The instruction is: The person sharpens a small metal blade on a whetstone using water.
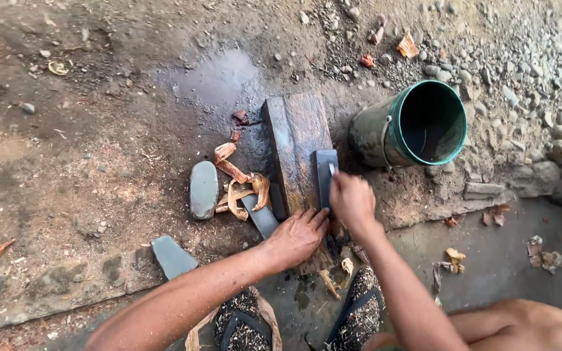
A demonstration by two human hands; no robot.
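A wet, dark wooden block [297, 140] lies on the muddy ground. A dark rectangular sharpening stone [324, 182] rests on its right side. My right hand [352, 203] pinches a small pale metal blade [332, 169] and presses its tip onto the stone. My left hand [297, 237] lies on the near end of the block with fingers curled over it, holding it down. A flat grey strip [260, 218] sits just left of that hand, touching the block's edge.
A green bucket [447, 97] lies tilted to the right of the block, its mouth facing me. An oval grey stone [203, 188], curled bark peelings [237, 188] and a flat grey stone [172, 257] lie to the left. A puddle [216, 78] lies beyond; gravel at the far right. My sandalled feet [359, 312] are below.
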